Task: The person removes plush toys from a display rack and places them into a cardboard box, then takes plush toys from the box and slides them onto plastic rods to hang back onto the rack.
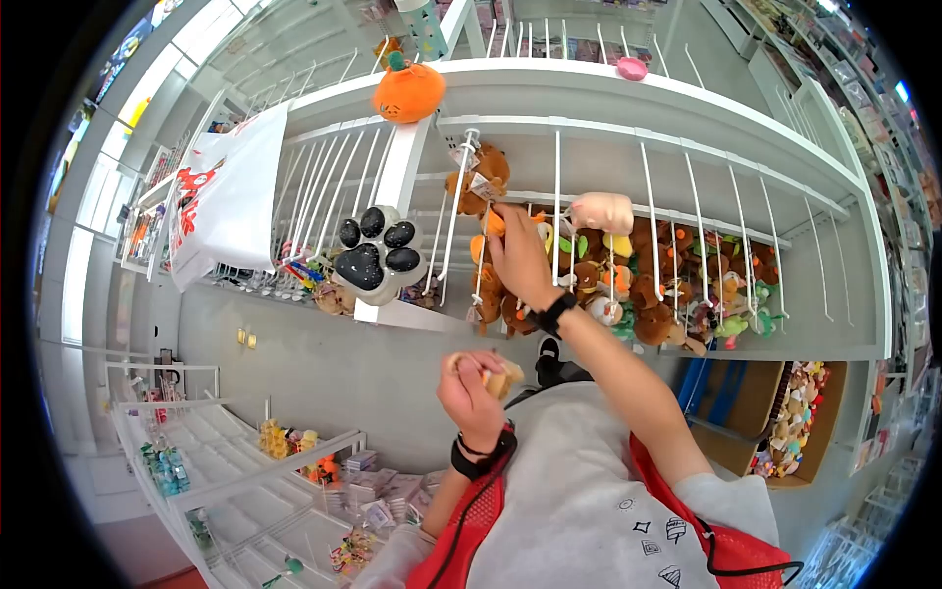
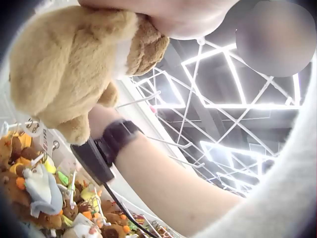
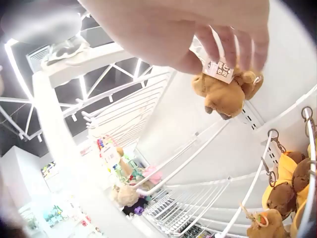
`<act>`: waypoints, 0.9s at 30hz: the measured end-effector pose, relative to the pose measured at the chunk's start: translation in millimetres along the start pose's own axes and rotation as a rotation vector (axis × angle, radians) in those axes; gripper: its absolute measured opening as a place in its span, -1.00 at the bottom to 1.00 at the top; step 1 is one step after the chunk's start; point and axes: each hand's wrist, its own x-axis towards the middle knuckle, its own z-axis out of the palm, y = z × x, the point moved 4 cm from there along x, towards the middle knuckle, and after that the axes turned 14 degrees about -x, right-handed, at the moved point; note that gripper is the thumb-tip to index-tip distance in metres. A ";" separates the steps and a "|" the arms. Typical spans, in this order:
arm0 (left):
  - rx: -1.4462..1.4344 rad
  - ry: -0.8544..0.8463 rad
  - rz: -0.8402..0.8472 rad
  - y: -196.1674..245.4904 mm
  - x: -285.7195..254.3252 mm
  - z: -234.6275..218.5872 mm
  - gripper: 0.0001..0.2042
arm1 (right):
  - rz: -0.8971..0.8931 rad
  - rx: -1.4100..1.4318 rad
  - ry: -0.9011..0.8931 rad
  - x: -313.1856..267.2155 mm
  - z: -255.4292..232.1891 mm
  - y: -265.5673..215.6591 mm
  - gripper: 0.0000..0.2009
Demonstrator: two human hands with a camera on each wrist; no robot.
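In the head view my left hand (image 1: 473, 398) grips a small tan plush toy (image 1: 502, 378) in front of my torso. Large in the left wrist view, this tan plush (image 2: 59, 64) hangs below my left hand (image 2: 183, 17), its far parts partly covered. My right hand (image 1: 525, 257) reaches up to the hooks beside a brown plush toy (image 1: 488, 175). The right wrist view has the fingers of my right hand (image 3: 183, 29) curled at the top of a brown plush (image 3: 225, 97) with a pale tag (image 3: 218, 71); the fingertips are partly hidden.
Brown and multicoloured plush toys (image 1: 657, 319) hang from white hooks at the right. An orange round plush (image 1: 409, 93) and a paw-shaped item (image 1: 378, 257) are on the rack. A white bag (image 1: 231, 191) hangs left; a cardboard box (image 1: 819, 422) of toys stands lower right.
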 end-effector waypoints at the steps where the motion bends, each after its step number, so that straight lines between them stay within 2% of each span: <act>1: 0.005 -0.011 -0.024 -1.9 -7.9 -4.0 -0.73 | 0.002 0.027 0.021 16.4 8.1 0.6 -0.56; 2: 0.008 -0.017 -0.019 -2.1 -15.8 -9.1 -0.73 | -0.052 0.076 0.173 30.9 14.4 -1.9 -0.58; 3: 0.010 0.022 -0.051 -3.9 -24.0 -16.7 -0.73 | -0.051 0.080 0.181 43.6 19.1 -8.8 -0.58; 5: 0.019 0.058 -0.079 -4.9 -37.2 -33.6 -0.72 | 0.127 0.165 0.243 63.5 24.7 -17.7 -0.57; 6: 0.019 0.087 -0.068 -4.3 -43.1 -43.2 -0.72 | 0.170 0.235 0.278 73.7 31.6 -19.2 -0.65; 9: 0.026 0.153 -0.054 1.0 -53.5 -62.3 -0.72 | 0.193 0.264 0.184 87.7 54.3 -13.0 -0.74; 10: 0.023 0.178 -0.055 2.8 -53.9 -66.1 -0.72 | 0.147 0.313 0.215 80.3 51.6 -16.9 -0.85; 11: 0.020 0.199 -0.056 4.2 -53.2 -70.3 -0.72 | 0.145 0.315 0.218 67.5 48.6 -18.6 -0.85; 13: 0.086 0.199 -0.065 3.2 -50.9 -81.9 -0.72 | -0.096 0.237 0.202 35.4 25.3 -38.0 -0.89; 16: 0.135 0.180 -0.085 10.4 -41.0 -75.7 -0.72 | -0.168 0.399 0.139 -11.1 -8.5 -52.7 -0.89; 18: 0.119 0.170 -0.086 10.1 -30.4 -72.0 -0.71 | -0.323 0.430 -0.039 -37.2 -20.1 -64.7 -0.89; 20: 0.058 -0.006 -0.009 7.2 -20.6 -69.7 -0.68 | -0.347 0.472 -0.103 -59.4 -33.2 -70.1 -0.91; 22: 0.094 -0.063 0.007 9.1 -8.9 -66.1 -0.67 | -0.371 0.506 -0.157 -65.0 -43.8 -79.6 -0.93; 25: 0.151 -0.144 -0.020 7.7 -1.4 -60.6 -0.66 | -0.460 0.475 -0.251 -70.3 -59.3 -95.0 -0.87; 27: 0.172 -0.182 -0.049 6.1 3.8 -56.7 -0.66 | -0.684 0.180 -0.258 -74.5 -62.4 -106.1 -0.75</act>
